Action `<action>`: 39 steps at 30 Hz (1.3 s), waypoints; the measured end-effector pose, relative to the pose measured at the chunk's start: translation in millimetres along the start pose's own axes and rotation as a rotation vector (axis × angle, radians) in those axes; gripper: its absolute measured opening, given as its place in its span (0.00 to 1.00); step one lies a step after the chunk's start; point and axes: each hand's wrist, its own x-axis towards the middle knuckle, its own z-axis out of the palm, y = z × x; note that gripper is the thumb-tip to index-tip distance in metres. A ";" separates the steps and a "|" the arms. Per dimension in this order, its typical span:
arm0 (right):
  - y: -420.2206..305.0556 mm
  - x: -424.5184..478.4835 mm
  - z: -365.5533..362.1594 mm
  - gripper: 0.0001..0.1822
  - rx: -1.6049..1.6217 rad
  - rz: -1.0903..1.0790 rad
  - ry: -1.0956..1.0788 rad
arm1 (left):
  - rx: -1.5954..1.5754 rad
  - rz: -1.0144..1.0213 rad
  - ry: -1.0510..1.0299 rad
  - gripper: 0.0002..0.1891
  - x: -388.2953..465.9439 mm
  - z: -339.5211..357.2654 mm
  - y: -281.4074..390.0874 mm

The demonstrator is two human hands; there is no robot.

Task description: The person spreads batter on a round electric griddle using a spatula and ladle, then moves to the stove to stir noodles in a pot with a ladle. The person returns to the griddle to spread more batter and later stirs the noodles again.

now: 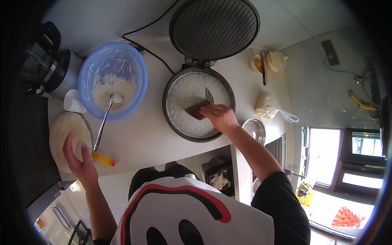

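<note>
My right hand (pixel 219 116) grips a flat brown scraper (pixel 196 109) over the round electric griddle (pixel 165 116). A layer of pale batter (pixel 186 85) covers most of its lower plate; a dark speckled patch shows beside the scraper. The ridged lid (pixel 214 27) stands raised behind it. To the left, my left hand (pixel 78 162) is over a pale round flatbread (pixel 61 134), fingers and thumb apart. Near the thumb lies a scraper with a yellow handle (pixel 103 158); whether the thumb touches it I cannot tell.
A blue basin (pixel 142 79) holds batter (pixel 101 88) and a metal ladle (pixel 102 128). Behind it, a blender (pixel 46 61) stands at far left, near a white cup (pixel 73 102). Rightward are a tied plastic bag (pixel 269 107), a metal bowl (pixel 260 125) and chopsticks (pixel 262 69). A bin (pixel 214 171) sits below.
</note>
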 end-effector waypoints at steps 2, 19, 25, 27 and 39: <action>1.3 -25.3 -10.3 0.15 0.011 -0.013 -0.052 | 0.017 -0.015 0.002 0.23 -2.8 -3.0 -2.5; 29.8 -52.9 -39.1 0.14 0.019 -0.036 -0.061 | 0.001 -0.015 -0.003 0.23 -16.5 1.7 8.3; 15.6 -40.1 -55.1 0.11 0.206 0.476 -0.006 | 0.040 0.004 0.000 0.23 -20.7 0.6 6.3; 8.3 -35.9 -48.7 0.13 0.319 0.670 -0.088 | 0.039 -0.003 0.006 0.23 -21.1 2.7 8.4; 49.1 3.2 -35.4 0.17 0.242 0.731 -0.269 | 0.126 -0.023 0.030 0.23 -28.8 0.8 13.0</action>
